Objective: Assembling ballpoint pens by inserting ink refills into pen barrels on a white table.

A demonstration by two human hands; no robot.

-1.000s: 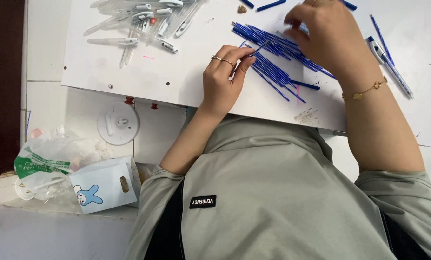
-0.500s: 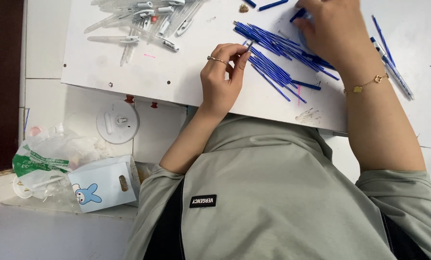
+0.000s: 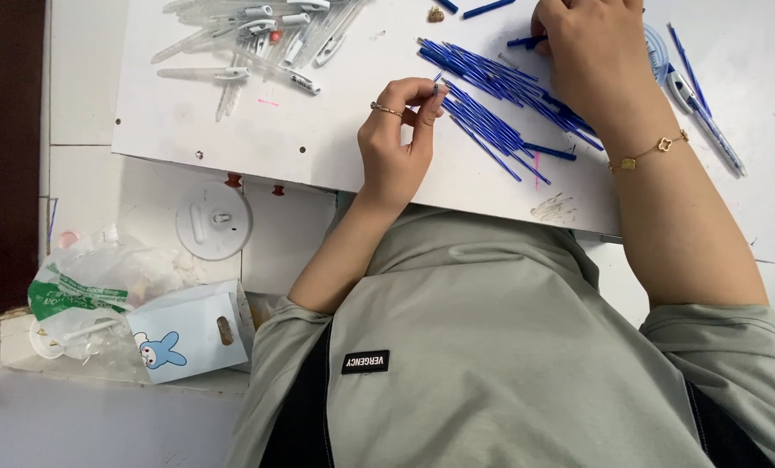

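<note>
Left hand pinches a thin blue plastic pen refill upright; right hand, arched, grips another blue refill on the white board.

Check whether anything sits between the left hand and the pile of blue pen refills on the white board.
Nothing visible does. The left hand pinches a small part just beside the blue pen refills, with only bare white board between them.

Your left hand, ring on one finger, pinches a small thin piece at the edge of the blue refill pile on the white worktop. Your right hand, bracelet at the wrist, presses on the pile's far end. Clear pen barrels lie well apart, left. A plastic bag and a small carton sit below the board.
</note>
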